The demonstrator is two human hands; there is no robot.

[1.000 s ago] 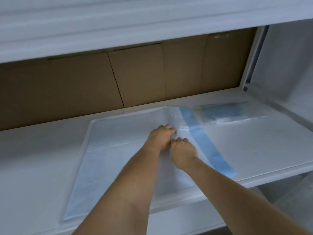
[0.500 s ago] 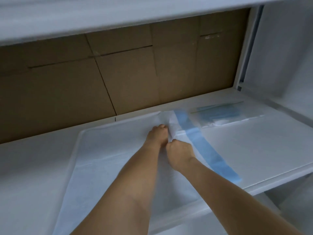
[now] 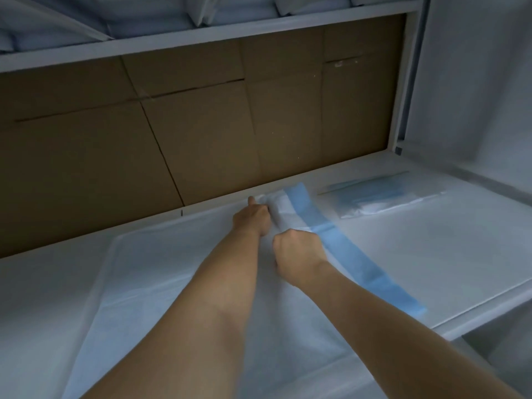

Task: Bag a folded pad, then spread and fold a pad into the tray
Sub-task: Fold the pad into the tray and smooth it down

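Note:
A large white pad [image 3: 161, 272] with a blue back lies spread over the white shelf. Its right side is folded over, so a long blue strip [image 3: 342, 249] shows. My left hand [image 3: 253, 218] holds the folded edge near the pad's far end, fingers curled on it. My right hand [image 3: 299, 254] grips the same fold a little nearer to me, knuckles up. A clear bag with a folded blue pad inside [image 3: 383, 197] lies flat at the back right of the shelf.
A brown cardboard wall [image 3: 201, 133] closes the back of the shelf. An upper shelf [image 3: 201, 36] with stacked pads hangs overhead. A white side panel [image 3: 475, 96] stands at the right. The shelf's front edge [image 3: 475, 318] runs across the lower right.
Both hands have moved apart along the fold. The left slid toward the back wall, the right stayed nearer. The view tilted up, so the upper shelf shows.

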